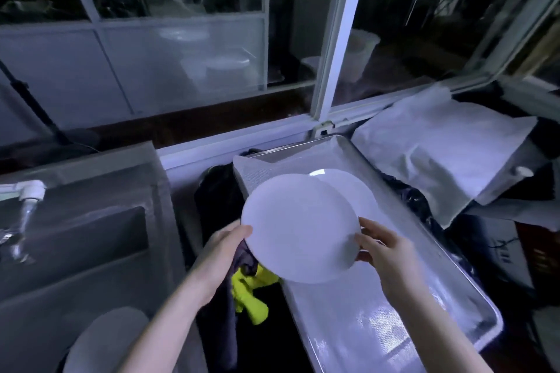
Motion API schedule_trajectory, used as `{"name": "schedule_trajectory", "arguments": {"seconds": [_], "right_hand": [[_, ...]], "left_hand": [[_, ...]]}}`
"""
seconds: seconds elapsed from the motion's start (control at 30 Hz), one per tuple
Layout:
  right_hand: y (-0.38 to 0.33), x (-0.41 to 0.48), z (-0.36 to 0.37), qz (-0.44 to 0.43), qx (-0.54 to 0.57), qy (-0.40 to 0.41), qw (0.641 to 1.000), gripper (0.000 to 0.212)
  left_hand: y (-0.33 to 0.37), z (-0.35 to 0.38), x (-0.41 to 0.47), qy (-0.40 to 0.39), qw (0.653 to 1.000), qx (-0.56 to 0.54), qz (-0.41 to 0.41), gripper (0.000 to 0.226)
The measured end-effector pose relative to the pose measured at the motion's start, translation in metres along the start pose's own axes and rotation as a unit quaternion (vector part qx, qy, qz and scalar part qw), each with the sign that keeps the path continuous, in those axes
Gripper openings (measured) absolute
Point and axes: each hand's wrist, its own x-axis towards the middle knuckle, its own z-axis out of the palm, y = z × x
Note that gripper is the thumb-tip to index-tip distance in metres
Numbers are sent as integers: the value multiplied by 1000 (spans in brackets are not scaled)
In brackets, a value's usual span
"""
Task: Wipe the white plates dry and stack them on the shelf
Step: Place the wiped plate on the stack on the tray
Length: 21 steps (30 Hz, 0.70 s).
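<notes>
I count two plates, held plate (300,227) and resting plate (353,188), one tray (363,330), left hand (221,250), right hand (385,254), one yellow cloth (251,297) beside the tray

Single view: head cam, wide-angle, straight lines bow near the edges. It faces fwd and down along both forearms. Left hand (225,244) and right hand (381,247) sit low-centre, close to the lens, gripping a white plate (298,227) by its rim. Top half takes in the window (342,33) straight ahead. Sink (91,236) fills the left side, and a metal tray (363,327) runs to bottom right.
</notes>
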Motion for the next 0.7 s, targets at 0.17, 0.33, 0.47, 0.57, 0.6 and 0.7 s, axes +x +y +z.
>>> {"name": "schedule_trajectory", "arguments": {"seconds": [0.17,0.33,0.47,0.57,0.6,0.7], "right_hand": [[11,46,-49,16,5,25,1000,55],[21,90,-66,20,-12,33,999,54],[30,116,-68,36,-41,42,998,62],[39,132,-70,53,-61,49,996,56],[43,136,-70,57,-63,46,995,55],[53,147,-70,59,-75,41,995,55]], "left_hand": [[-11,47,39,-63,997,44,13,25],[-30,79,76,0,991,133,20,46],[-43,94,105,21,975,222,9,56],[-49,100,119,23,963,269,-18,58],[-51,102,123,27,958,283,-21,57],[-56,108,130,42,949,310,-26,57]]}}
